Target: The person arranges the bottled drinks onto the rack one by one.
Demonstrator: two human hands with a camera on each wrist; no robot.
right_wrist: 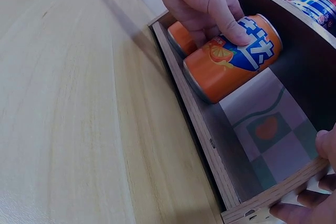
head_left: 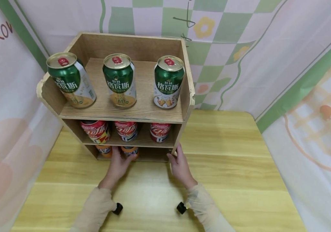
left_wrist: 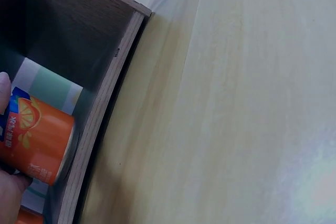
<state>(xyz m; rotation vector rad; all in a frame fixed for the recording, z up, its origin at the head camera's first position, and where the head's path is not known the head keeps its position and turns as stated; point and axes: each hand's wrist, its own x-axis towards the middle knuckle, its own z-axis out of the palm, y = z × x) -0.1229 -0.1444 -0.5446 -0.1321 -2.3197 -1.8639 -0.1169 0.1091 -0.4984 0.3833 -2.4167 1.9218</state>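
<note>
A wooden three-tier shelf (head_left: 145, 80) stands on the table. On its bottom tier my left hand (head_left: 118, 166) holds an orange soda can (right_wrist: 210, 77), with thumb and fingers on either side of it. The can stands on the board close to the front edge. A second orange can (head_left: 104, 150) is on the same tier, left of my hand and partly hidden by it in the right wrist view. My right hand (head_left: 181, 168) grips the lower front edge of the right side panel (right_wrist: 283, 186), thumb inside and fingers outside.
Three green cans (head_left: 119, 80) stand spaced out on the top tier. Three red cans (head_left: 126, 130) are on the middle tier, their tops partly hidden by the board above. Patterned cloth (head_left: 226, 64) hangs behind and at both sides of the wooden table (head_left: 235, 167).
</note>
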